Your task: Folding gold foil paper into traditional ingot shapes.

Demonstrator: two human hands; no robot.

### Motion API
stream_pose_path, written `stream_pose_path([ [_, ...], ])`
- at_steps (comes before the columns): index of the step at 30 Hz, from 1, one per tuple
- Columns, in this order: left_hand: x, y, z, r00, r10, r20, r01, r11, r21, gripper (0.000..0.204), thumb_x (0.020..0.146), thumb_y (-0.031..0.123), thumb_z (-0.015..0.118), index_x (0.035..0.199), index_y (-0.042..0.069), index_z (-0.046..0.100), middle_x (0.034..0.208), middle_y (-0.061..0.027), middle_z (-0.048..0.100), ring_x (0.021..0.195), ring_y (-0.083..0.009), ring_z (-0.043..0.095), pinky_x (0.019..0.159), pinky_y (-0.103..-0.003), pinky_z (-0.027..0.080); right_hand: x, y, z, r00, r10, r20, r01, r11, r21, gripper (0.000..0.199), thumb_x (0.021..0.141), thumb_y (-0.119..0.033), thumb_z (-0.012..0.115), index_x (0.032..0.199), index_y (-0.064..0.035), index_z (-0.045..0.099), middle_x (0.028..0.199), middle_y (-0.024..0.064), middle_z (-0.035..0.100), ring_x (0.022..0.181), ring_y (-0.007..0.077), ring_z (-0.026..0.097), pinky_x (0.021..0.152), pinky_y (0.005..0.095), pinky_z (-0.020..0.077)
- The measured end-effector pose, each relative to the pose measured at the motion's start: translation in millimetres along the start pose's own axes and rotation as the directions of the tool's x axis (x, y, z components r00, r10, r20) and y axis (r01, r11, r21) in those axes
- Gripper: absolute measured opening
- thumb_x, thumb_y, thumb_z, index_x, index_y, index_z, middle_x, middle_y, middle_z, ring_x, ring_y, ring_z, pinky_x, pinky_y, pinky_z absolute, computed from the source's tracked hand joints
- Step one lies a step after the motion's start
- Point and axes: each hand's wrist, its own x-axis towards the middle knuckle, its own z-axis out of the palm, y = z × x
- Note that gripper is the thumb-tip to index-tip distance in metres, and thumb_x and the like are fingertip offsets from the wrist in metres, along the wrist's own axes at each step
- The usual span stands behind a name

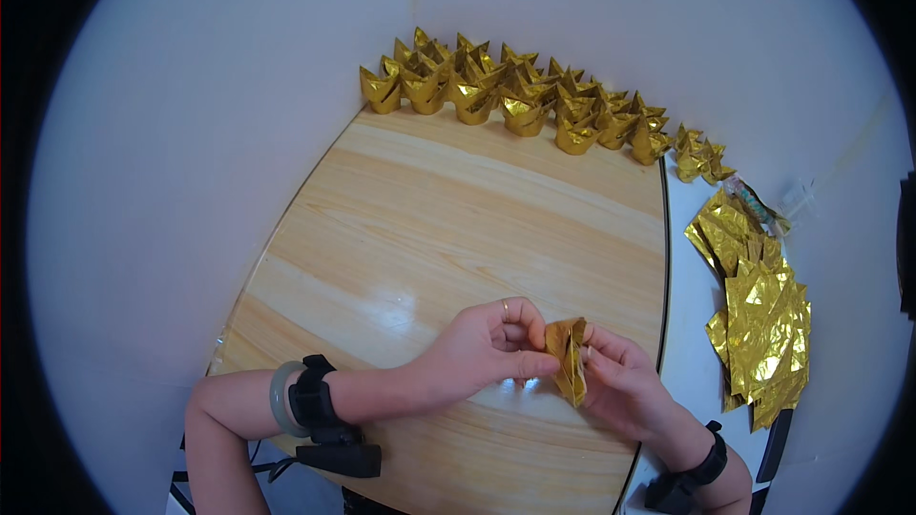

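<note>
A partly folded piece of gold foil paper (568, 362) is held above the near right part of the wooden table (429, 219). My left hand (491, 348) pinches its left side between thumb and fingers, the index finger curled near its upper corner. From the other side my right hand (625, 386) grips it, thumb and fingers closed on the paper. The piece stands roughly upright, its folds opening a little toward the top. Parts of its lower right side are hidden by my right fingers.
Several finished gold paper ingots (474, 100) stand in rows along the table's back edge. A few smaller ones (701, 154) sit to their right. On a white surface (701, 305) at the right lies a stack of flat gold foil sheets (763, 324), with a small plastic packet (754, 202) behind.
</note>
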Motion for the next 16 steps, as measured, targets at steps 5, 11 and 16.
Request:
stream_pose_path([
  [5, 3, -2, -4, 0.997, 0.031, 0.065, -0.033, 0.999, 0.033, 0.018, 0.088, 0.004, 0.067, 0.100, 0.006, 0.052, 0.098, -0.0024, 0.062, 0.094, -0.0090, 0.058, 0.078, -0.022, 0.047, 0, 2, -6, 0.999, -0.050, 0.013, 0.051, 0.998, -0.030, 0.026, 0.093, -0.009, 0.061, 0.116, -0.0028, 0.051, 0.106, 0.0049, 0.061, 0.097, 0.0117, 0.057, 0.087, 0.0269, 0.0441],
  [11, 3, -12, -3, 0.988, 0.079, 0.132, -0.090, 0.993, 0.080, 0.013, 0.093, 0.006, 0.060, 0.102, 0.006, 0.051, 0.096, -0.0017, 0.061, 0.089, -0.0073, 0.057, 0.072, -0.022, 0.047, 1, 3, -13, 0.998, 0.009, 0.062, -0.006, 0.999, -0.046, 0.021, 0.090, -0.006, 0.063, 0.110, -0.0023, 0.056, 0.099, 0.0046, 0.061, 0.092, 0.0117, 0.058, 0.084, 0.0259, 0.0448],
  [16, 3, -8, -5, 0.978, 0.089, 0.190, -0.106, 0.991, 0.083, 0.017, 0.095, 0.008, 0.057, 0.110, 0.006, 0.050, 0.104, -0.0038, 0.059, 0.099, -0.0100, 0.057, 0.086, -0.024, 0.045, 0, 1, -18, 0.988, 0.033, 0.151, -0.048, 0.994, 0.099, 0.023, 0.091, -0.013, 0.064, 0.110, -0.0023, 0.056, 0.095, 0.0047, 0.061, 0.093, 0.0134, 0.058, 0.085, 0.0249, 0.0449],
])
